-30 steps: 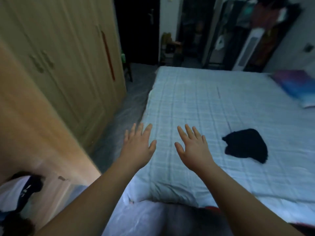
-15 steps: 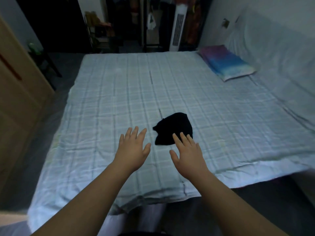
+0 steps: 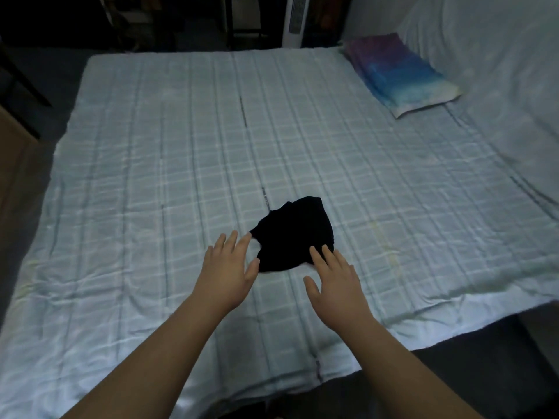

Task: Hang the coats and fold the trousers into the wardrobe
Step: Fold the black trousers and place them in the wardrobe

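A crumpled black garment [image 3: 295, 232] lies on the pale checked bedsheet [image 3: 181, 164], near the middle of the bed's near half. My left hand [image 3: 225, 272] reaches out flat with straight, spread fingers; its fingertips are just left of the garment's left edge. My right hand [image 3: 335, 282] is also spread flat, its fingertips at the garment's lower right edge. Neither hand holds anything. I cannot tell whether the fingers touch the cloth. The wardrobe shows only as a wooden sliver [image 3: 12, 146] at the left edge.
A blue and purple pillow [image 3: 399, 77] lies at the bed's far right, beside a sheet-covered wall [image 3: 484, 40]. A white tower fan [image 3: 295, 19] stands beyond the bed in a dark area. Dark floor [image 3: 499, 358] shows at the bottom right.
My view has swung right from the wardrobe to the bed. Both open hands have moved forward until their fingertips are at the black garment.
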